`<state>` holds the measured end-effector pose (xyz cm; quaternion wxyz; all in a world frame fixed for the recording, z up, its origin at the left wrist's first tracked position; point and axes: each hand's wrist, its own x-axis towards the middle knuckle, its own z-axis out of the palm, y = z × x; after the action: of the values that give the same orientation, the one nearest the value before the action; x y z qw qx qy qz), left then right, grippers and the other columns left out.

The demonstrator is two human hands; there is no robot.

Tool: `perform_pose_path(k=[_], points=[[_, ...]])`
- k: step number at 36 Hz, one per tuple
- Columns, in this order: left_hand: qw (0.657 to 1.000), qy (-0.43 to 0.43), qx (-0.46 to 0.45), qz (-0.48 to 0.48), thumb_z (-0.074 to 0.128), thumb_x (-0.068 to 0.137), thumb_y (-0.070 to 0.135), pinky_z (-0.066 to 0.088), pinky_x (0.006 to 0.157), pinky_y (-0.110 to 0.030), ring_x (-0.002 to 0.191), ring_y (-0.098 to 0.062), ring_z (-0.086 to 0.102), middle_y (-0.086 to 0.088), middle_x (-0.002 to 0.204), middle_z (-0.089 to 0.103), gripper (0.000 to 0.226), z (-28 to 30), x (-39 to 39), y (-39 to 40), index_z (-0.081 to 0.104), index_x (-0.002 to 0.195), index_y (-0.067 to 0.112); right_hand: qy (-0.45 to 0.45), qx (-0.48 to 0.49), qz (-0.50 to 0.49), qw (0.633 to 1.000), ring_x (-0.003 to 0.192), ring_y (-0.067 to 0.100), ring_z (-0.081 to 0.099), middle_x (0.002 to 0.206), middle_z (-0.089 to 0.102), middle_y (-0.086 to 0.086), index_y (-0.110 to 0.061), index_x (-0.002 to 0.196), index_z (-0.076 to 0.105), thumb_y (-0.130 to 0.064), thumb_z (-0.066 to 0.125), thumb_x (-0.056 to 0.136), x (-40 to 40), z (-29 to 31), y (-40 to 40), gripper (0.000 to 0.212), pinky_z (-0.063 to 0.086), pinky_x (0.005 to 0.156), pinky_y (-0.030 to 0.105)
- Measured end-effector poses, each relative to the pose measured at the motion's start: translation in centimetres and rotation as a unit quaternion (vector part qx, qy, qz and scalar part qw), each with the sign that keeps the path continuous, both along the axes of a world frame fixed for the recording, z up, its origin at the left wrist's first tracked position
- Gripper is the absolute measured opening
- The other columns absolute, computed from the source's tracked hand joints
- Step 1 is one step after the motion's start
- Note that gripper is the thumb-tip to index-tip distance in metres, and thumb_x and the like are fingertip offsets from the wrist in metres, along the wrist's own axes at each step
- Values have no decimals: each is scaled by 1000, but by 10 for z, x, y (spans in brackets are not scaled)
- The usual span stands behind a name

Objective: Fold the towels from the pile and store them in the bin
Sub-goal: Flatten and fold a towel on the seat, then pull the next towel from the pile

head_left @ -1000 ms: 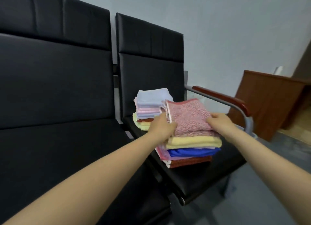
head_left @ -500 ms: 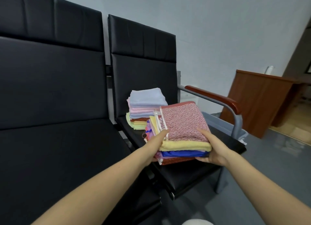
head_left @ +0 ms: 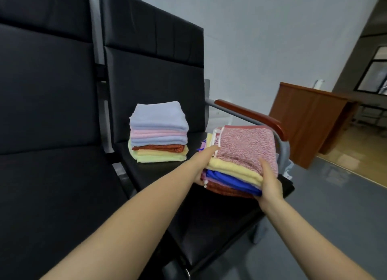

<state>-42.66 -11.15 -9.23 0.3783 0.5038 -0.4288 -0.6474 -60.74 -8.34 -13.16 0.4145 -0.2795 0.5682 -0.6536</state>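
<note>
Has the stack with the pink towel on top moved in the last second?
Yes. The stack of towels, held by the left hand and right hand, has been lifted off the seat and carried rightward toward the armrest.

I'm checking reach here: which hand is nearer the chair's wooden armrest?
Right. The right hand grips the held towel stack's near corner below the armrest; the left hand holds the stack's far side.

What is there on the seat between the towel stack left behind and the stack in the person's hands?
Nothing but bare black seat lies between the resting stack and the held stack in the head view.
</note>
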Motion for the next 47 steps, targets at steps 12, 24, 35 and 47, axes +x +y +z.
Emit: perform_pose_path(k=[12,24,35,47], points=[[981,54,-119,146,57,89,52,50,89,-35,92,-23,60,-9,106,62,46,-61,14,-84,56,121,19,42,24,62,997,94,26,70,115,70,1,-25,127,63,-79,79,4,-61,-48,-302,135,57,87,44],[987,88,-85,107,51,96,49,52,82,-27,104,-21,57,-9,130,52,56,-73,49,-83,49,135,9,99,16,15,995,94,19,58,110,60,3,-14,120,58,-63,65,80,45,-15,-164,64,50,84,38],[981,-74,-91,157,35,104,31,47,64,-25,67,-15,57,-3,85,61,38,-26,194,80,65,91,12,293,-75,239,923,47,6,49,64,57,2,-14,75,61,-6,41,98,150,-5,-4,32,34,43,15],[845,-405,-141,319,42,102,20,44,55,-19,59,-12,54,0,72,63,37,-6,425,293,63,73,14,312,-133,560,756,53,7,52,61,58,-5,-17,70,59,-18,47,99,419,9,147,31,37,47,13]])
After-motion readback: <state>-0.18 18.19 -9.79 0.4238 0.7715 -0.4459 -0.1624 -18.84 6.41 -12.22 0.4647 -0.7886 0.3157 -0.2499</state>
